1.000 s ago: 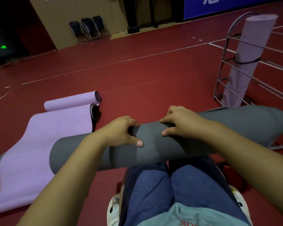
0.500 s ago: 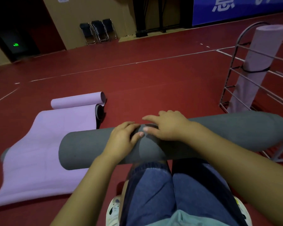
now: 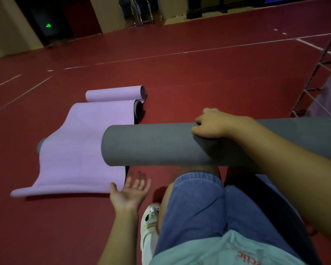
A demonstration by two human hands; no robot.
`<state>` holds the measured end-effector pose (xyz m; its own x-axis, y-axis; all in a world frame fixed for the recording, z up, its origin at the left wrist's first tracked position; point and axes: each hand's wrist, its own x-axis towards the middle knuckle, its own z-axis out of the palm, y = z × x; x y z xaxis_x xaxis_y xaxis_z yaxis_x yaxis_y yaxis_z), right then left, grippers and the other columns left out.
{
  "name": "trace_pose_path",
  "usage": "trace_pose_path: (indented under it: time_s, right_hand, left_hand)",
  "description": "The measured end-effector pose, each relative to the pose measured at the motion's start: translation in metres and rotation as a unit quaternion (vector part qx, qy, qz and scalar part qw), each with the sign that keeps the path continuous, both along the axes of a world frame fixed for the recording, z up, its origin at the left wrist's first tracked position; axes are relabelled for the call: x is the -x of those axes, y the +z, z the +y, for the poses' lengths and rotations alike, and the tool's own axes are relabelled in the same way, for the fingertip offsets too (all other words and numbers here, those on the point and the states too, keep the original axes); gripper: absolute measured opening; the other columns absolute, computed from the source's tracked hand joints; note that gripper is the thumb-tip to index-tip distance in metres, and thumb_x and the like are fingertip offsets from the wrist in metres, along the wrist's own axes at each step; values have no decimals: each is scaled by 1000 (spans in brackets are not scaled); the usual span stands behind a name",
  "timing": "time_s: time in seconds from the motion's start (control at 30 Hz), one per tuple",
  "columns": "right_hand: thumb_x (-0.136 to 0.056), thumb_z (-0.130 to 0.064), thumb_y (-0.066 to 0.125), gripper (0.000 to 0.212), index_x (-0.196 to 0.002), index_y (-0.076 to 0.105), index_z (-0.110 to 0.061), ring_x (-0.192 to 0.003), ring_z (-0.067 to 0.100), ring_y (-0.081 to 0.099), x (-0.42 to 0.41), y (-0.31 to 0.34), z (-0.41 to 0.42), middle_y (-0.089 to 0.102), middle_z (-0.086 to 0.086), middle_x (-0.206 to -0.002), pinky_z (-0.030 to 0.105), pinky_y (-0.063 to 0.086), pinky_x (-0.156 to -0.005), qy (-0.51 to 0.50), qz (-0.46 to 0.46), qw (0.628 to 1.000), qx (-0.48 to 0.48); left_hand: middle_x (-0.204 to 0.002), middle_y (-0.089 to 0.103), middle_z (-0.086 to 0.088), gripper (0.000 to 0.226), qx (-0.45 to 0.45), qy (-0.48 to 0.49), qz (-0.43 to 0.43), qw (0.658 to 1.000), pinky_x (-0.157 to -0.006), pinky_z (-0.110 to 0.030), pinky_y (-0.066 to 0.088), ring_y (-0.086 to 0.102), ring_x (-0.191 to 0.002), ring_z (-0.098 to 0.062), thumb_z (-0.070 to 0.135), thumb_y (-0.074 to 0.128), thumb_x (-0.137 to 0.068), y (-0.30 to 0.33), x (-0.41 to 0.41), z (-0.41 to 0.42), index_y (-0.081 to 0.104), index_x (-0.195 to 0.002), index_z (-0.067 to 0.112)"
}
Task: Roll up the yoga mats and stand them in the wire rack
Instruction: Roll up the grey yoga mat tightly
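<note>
A rolled grey yoga mat [image 3: 151,145] lies crosswise over my knees, its left end free in the air. My right hand [image 3: 211,123] grips the top of the roll, fingers curled over its far side. My left hand [image 3: 131,190] is off the roll, palm up with fingers spread, low beside my left knee near the floor. A purple yoga mat [image 3: 80,148] lies partly unrolled on the red floor to the left, its far end curled [image 3: 115,93]. The wire rack [image 3: 313,73] stands at the right edge, with a purple roll [image 3: 327,96] inside it.
Red sports floor [image 3: 180,77] with white lines stretches ahead. Folding chairs [image 3: 139,10] stand against the far wall. A dark doorway with a green sign [image 3: 48,25] is at the back left. My white shoe [image 3: 150,220] is on the floor below the left hand.
My left hand has let go of the grey roll and dropped, palm up, beside my knee. The right hand stays on the roll. The view has swung left, pushing the rack to the edge.
</note>
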<state>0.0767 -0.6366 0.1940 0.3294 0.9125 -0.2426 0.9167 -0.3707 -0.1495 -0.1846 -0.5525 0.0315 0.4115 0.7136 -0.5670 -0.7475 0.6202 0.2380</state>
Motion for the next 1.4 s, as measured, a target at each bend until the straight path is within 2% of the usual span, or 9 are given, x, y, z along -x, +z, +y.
trace_pose_path:
  time_s: [0.1,0.27,0.4,0.53,0.83,0.93,1.13,1.27,1.4]
  right_hand:
    - [-93,-39,37,49,-140,31,-49,-128,38,33,5,5,4,36,15,-138,44,30,-106,9,37,999,-1]
    - [-80,-12,53,43,-121,50,-27,-106,29,52,20,16,9,48,6,-118,36,44,-87,57,79,990,-100]
    - [-79,2,47,89,-147,16,-46,-119,30,47,28,38,17,45,8,-135,40,41,-98,125,68,985,-98]
    - [-81,7,46,93,-145,11,-52,-134,23,36,12,72,22,31,-4,-152,26,33,-98,138,70,983,-95]
    - [-77,20,41,87,-131,44,-48,-124,5,49,-41,139,1,53,-16,-134,36,46,-97,76,403,861,-299]
    - [-88,-28,56,34,-120,57,-40,-119,2,55,-56,132,-3,61,-16,-126,35,44,-96,45,470,812,-344]
    - [-53,-74,45,98,-104,66,8,-109,19,63,-70,71,-7,66,18,-115,36,57,-79,-134,440,805,-374]
    - [-53,-73,42,77,-91,67,-12,-98,8,63,-80,46,-13,69,0,-105,37,56,-77,-182,523,742,-378]
    - [-44,-88,35,101,-96,68,-8,-92,17,66,-96,64,-8,70,3,-97,41,58,-76,-224,491,765,-352]
  left_hand:
    - [-132,49,-27,76,-36,-43,-81,995,-93,-70,31,47,-121,-46,70,21,-89,0,-18,5,49,-131,13]
    - [-127,56,-23,80,-99,-24,-106,989,-83,-78,36,49,-121,-46,78,38,-78,15,-40,6,53,-129,18]
    - [-127,61,-15,101,-207,-80,-104,970,-78,-69,46,60,-112,-40,80,56,-53,41,-46,15,48,-138,25]
    - [-123,62,-10,83,-328,-166,-63,928,-82,-66,47,65,-101,-34,63,86,-36,90,-56,32,70,-107,23]
    - [-115,62,6,45,-556,-163,62,813,-82,-56,53,56,-118,-28,19,56,-92,218,-95,51,39,-134,23]
    - [-117,62,0,46,-587,-193,87,781,-82,-58,52,50,-125,-36,9,52,-94,232,-109,56,39,-134,28]
    - [-123,60,-12,68,-550,-288,173,765,-74,-50,52,55,-112,-26,13,61,-73,208,-151,55,43,-137,28]
    - [-116,64,-2,62,-490,-357,202,769,-73,-50,51,53,-109,-23,64,54,-71,216,-171,60,59,-122,28]
    - [-125,60,-6,99,-499,-418,309,693,-97,-65,36,55,-114,-29,90,21,-57,255,-190,68,60,-115,20]
